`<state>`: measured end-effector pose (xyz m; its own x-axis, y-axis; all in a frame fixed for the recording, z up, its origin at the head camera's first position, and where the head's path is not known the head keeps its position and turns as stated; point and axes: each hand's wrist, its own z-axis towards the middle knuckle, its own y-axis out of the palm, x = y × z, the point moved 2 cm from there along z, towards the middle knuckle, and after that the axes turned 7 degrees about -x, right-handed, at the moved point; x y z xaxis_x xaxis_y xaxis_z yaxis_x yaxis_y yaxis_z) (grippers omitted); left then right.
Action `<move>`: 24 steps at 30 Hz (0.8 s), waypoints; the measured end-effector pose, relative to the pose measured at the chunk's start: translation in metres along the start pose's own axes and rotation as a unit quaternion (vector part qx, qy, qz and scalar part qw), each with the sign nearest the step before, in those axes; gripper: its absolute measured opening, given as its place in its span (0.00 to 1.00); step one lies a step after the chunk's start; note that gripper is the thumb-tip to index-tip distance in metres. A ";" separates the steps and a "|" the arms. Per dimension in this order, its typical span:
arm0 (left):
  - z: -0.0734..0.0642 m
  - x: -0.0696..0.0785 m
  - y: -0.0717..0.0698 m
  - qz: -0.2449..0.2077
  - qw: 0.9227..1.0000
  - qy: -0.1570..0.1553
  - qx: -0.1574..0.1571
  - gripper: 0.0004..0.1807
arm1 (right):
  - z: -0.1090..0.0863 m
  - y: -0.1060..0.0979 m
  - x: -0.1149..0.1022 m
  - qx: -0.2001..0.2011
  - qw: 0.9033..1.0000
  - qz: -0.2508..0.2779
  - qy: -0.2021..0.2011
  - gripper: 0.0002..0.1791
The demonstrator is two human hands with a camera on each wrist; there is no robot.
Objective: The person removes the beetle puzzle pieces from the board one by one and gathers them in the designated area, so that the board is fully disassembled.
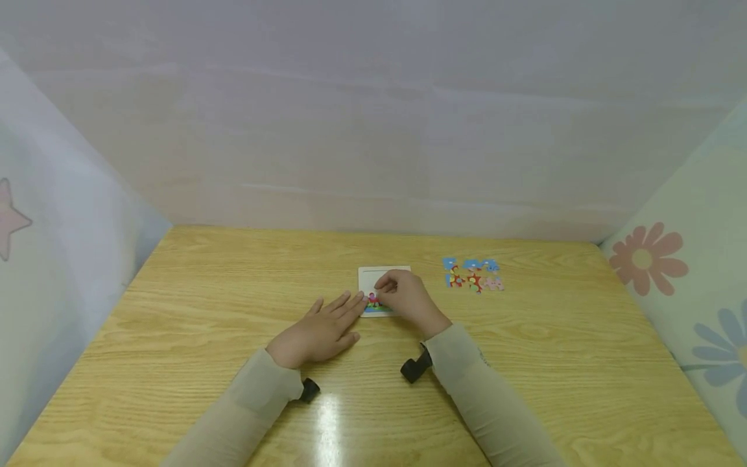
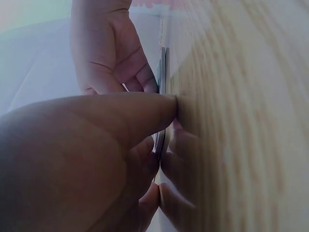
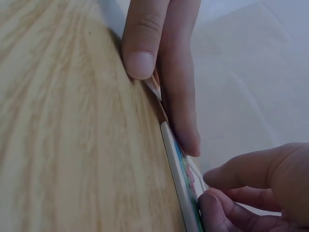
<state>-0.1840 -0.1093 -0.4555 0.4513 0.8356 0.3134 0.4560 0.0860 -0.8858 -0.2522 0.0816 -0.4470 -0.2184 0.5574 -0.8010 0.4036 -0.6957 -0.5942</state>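
A small puzzle board (image 1: pixel 367 275) with a pale frame lies flat on the table, coloured picture pieces (image 1: pixel 376 307) along its lower part. My left hand (image 1: pixel 320 332) lies palm down with fingers spread, its fingertips on the board's left edge. Over the board, my right hand (image 1: pixel 410 299) has thumb and index finger brought together, pinching a small puzzle piece (image 3: pixel 196 180) at the board's surface. Most of this piece is hidden by the fingers. In the left wrist view the left thumb (image 2: pixel 145 112) touches the tabletop beside the board's edge.
Several loose puzzle pieces (image 1: pixel 474 280), blue, red and pink, are spread on the table to the right of the board. The wooden table (image 1: pixel 233 272) meets a pale cloth wall (image 1: pixel 373 143) at the back. Dark cameras (image 1: pixel 415 368) sit at both wrists.
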 end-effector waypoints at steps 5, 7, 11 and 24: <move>0.000 0.001 0.000 0.002 1.000 0.002 -0.003 0.36 | 0.003 0.003 0.003 -0.022 0.999 -0.027 -0.012 0.07; 0.000 0.001 0.000 0.002 1.000 0.003 -0.005 0.36 | 0.003 0.004 0.003 -0.032 0.999 -0.034 -0.016 0.08; 0.000 0.001 0.000 0.003 1.000 0.002 -0.009 0.37 | 0.004 0.005 0.003 -0.053 0.998 -0.039 -0.015 0.09; -0.001 0.002 -0.003 0.001 1.000 -0.001 -0.006 0.38 | 0.005 0.006 0.001 -0.066 0.995 -0.068 -0.020 0.09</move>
<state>-0.1835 -0.1090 -0.4523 0.4506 0.8365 0.3117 0.4653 0.0779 -0.8817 -0.2545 0.0760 -0.4514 -0.3141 0.6218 -0.7174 0.4800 -0.5480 -0.6851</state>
